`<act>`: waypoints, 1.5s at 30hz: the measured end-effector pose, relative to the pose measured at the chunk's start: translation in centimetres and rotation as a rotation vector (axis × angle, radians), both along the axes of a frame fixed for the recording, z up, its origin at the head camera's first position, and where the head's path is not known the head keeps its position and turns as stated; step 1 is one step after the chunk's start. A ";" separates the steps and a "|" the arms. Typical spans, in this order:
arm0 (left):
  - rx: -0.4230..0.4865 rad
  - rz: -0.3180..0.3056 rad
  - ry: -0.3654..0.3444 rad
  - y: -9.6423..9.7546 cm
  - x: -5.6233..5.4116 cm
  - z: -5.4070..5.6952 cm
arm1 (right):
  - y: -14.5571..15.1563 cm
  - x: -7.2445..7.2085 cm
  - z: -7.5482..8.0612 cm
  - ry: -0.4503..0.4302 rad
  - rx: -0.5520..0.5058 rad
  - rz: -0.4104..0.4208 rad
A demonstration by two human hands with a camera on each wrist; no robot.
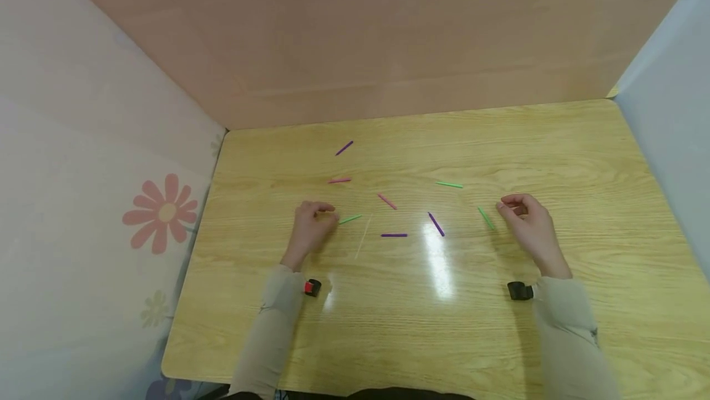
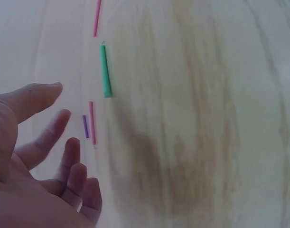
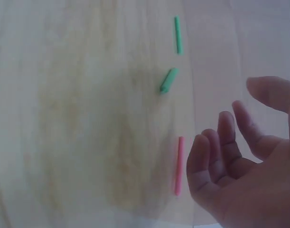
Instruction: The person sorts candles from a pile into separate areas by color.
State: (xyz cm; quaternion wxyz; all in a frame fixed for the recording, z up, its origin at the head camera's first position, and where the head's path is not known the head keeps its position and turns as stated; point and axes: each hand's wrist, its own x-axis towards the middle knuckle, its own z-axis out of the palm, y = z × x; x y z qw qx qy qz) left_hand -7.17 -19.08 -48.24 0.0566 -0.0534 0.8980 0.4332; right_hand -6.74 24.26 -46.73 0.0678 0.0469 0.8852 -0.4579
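Note:
In the head view my left hand (image 1: 314, 227) hovers over the left of the table, beside a thin green candle (image 1: 350, 219). The left wrist view shows this green candle (image 2: 105, 71) with a short wick, lying apart from my loosely bent fingers, which hold nothing. On the right, my right hand (image 1: 529, 224) hangs beside another green candle (image 1: 485, 217). In the right wrist view its fingers are relaxed and spread from the thumb, with nothing between them. A pink candle (image 3: 179, 166) lies on the table past these fingertips; my hand mostly hides it in the head view.
Between the hands lie a pink candle (image 1: 387, 201) and purple candles (image 1: 394, 235) (image 1: 436, 224). Farther back are a green candle (image 1: 449, 185), a pink candle (image 1: 339, 180) and a purple candle (image 1: 344, 148). Walls border the wooden table (image 1: 421, 351) at the back and sides.

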 end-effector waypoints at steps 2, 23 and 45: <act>-0.005 0.000 -0.020 0.1 0.0 -0.1 | 0.1 0.1 -0.2 -0.028 0.014 0.015; -0.107 -0.030 -0.156 0.7 0.1 -1.1 | 0.1 0.0 -1.1 -0.125 0.134 0.121; -0.152 -0.044 -0.165 1.3 0.1 -0.7 | 0.0 -0.5 -0.8 -0.144 0.244 0.161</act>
